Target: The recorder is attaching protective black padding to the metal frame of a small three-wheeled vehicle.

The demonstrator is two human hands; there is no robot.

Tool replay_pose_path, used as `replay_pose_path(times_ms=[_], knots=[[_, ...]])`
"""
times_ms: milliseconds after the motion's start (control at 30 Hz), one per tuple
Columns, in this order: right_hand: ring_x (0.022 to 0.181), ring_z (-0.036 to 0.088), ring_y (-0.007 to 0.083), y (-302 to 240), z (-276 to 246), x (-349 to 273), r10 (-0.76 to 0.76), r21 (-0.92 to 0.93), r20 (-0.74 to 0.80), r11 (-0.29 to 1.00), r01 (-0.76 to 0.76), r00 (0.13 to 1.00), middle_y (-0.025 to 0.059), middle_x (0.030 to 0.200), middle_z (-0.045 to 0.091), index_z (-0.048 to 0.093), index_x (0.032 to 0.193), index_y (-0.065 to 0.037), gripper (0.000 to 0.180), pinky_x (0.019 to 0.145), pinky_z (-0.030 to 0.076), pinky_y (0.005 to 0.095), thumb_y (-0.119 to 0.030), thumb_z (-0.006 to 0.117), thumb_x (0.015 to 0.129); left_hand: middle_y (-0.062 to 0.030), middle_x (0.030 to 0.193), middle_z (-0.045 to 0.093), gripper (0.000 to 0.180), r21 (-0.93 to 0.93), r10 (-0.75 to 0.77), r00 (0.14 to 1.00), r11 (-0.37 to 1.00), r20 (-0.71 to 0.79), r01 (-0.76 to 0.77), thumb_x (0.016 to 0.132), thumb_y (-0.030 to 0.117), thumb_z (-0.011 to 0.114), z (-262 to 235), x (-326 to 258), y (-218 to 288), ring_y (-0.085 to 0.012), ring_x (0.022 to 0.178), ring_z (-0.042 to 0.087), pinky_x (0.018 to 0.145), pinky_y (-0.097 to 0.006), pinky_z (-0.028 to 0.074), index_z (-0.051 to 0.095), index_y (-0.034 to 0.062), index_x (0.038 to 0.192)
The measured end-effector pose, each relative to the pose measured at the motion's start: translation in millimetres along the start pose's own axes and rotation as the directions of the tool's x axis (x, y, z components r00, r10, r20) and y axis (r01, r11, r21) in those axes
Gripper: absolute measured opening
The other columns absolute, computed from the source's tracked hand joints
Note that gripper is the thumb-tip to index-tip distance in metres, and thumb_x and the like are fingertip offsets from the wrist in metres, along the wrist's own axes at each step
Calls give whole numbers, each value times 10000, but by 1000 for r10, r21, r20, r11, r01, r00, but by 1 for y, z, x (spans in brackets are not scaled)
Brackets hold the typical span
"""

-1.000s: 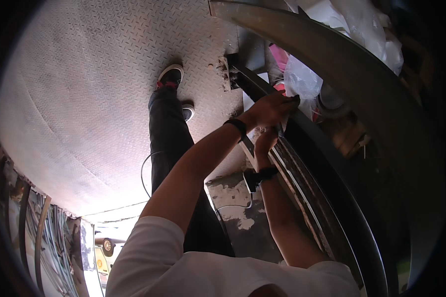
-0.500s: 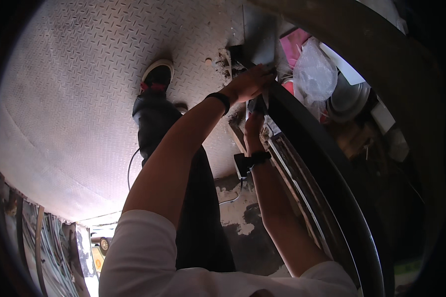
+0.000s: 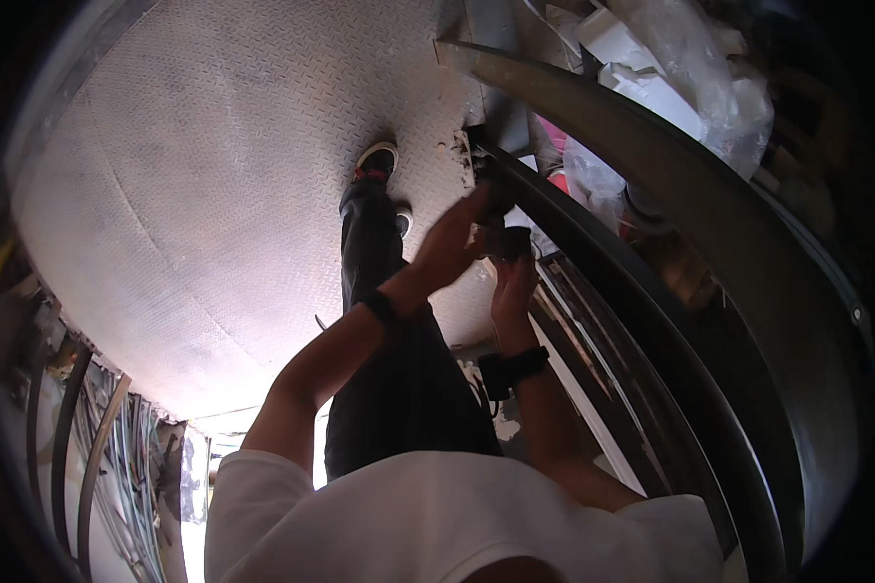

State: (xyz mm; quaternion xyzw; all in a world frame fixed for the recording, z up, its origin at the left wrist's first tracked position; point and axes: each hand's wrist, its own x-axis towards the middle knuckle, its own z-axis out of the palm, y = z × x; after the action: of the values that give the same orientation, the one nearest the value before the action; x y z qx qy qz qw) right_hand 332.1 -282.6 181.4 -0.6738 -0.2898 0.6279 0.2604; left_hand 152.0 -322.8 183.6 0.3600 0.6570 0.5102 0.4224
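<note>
Over the grey diamond-plate floor (image 3: 243,194), beside a row of long metal lengths, the person's two hands met around a small black piece (image 3: 508,242). It looked short and compact, with a dark, dull surface and a fairly straight upper edge; shadow hid its finer shape, and whether the dark patch just above it, by the left fingertips, belonged to it could not be told. The piece sat at the top of the right hand (image 3: 513,284), just to the left of a long black bar (image 3: 632,267) that curved away through the lens toward the lower right. The right fingers pointed upward and were closed in a narrow grip on its lower part. The left hand (image 3: 449,243) reached in from the left, its fingers stretched forward and blurred near the piece; whether they gripped anything could not be told. A black band (image 3: 379,308) circled the left wrist, and a black strap with a boxy device (image 3: 507,372) the right.

Beyond the black bar, a broad grey metal beam (image 3: 603,102) arched across the view, with clear plastic bags (image 3: 734,121) and white blocky pieces (image 3: 647,92) heaped behind it. Narrow strips (image 3: 608,361) lay alongside the right forearm. A dark trouser leg (image 3: 367,248) and a black shoe (image 3: 377,160) with a pale sole edge showed left of the hands.
</note>
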Motion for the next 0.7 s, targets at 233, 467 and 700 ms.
replay_pose_path(times_ms=[233, 467, 700], knots=[[1267, 448, 244, -114, 59, -90, -495, -246, 300, 786, 568, 815, 162, 1387, 443, 223, 1468, -46, 574, 1059, 330, 350, -274, 439, 987, -256, 1274, 489, 716, 335, 155, 985, 935, -77, -121, 791, -5, 606, -122, -87, 86, -401, 1120, 531, 935, -417, 469, 281, 14, 1428], [883, 621, 339, -161, 98, -141, -70, -344, 935, 68, 937, 348, 168, 1064, 624, 362, 1426, -167, 627, 718, 515, 408, -8, 483, 832, -224, 1192, 570, 637, 421, 132, 916, 906, -379, 44, 831, 41, 631, -174, -146, 165, -368, 1007, 605, 825, -397, 524, 360, 62, 1407], [853, 638, 358, -169, 174, -167, 431, -392, 857, 190, 900, 282, 170, 957, 658, 453, 1326, -165, 586, 742, 510, 441, -234, 618, 768, -202, 1178, 587, 569, 333, 11, 870, 926, -493, 177, 813, 34, 634, -244, -141, 212, -349, 962, 612, 841, -371, 504, 451, 48, 1351]])
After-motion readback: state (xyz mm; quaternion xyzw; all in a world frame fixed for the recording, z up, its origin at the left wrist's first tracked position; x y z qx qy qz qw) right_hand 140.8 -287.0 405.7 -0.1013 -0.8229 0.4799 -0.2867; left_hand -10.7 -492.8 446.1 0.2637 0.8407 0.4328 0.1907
